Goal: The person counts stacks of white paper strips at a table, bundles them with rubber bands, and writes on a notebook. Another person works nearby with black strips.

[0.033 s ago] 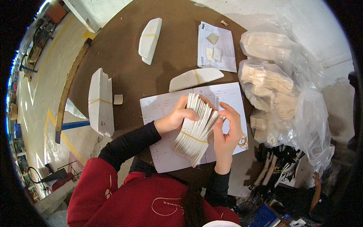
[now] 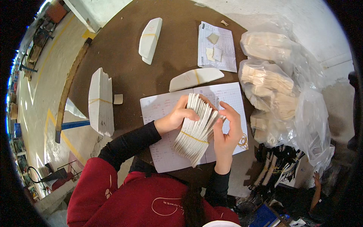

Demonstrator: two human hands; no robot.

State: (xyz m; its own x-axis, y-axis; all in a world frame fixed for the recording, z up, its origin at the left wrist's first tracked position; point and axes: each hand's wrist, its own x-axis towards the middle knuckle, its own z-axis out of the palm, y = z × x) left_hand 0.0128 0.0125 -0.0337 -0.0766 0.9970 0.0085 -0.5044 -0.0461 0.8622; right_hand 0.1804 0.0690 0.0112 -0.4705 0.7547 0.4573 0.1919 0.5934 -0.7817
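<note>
Over an open notebook [image 2: 160, 145] I hold a thick bundle of thin white flat pieces [image 2: 196, 130], with a yellow rubber band round its lower part. My left hand [image 2: 177, 116] is closed round the bundle's upper left side, its thumb lying across the edges. The upper ends of the pieces fan apart. At the fanned right side is my right hand [image 2: 228, 132], its thumb and bent forefinger at the edges of the outermost pieces. Just beyond the notebook lies a banded white stack [image 2: 185, 80]. What the pieces are made of I cannot tell.
Another banded stack [image 2: 150, 39] lies farther back, and a thick one [image 2: 101, 102] at left beside a small square piece [image 2: 118, 99]. A printed sheet [image 2: 227, 38] bears scraps. Rubber bands [image 2: 243, 142] lie right of the notebook. Clear plastic bags [image 2: 268, 77] of cream pieces crowd the right.
</note>
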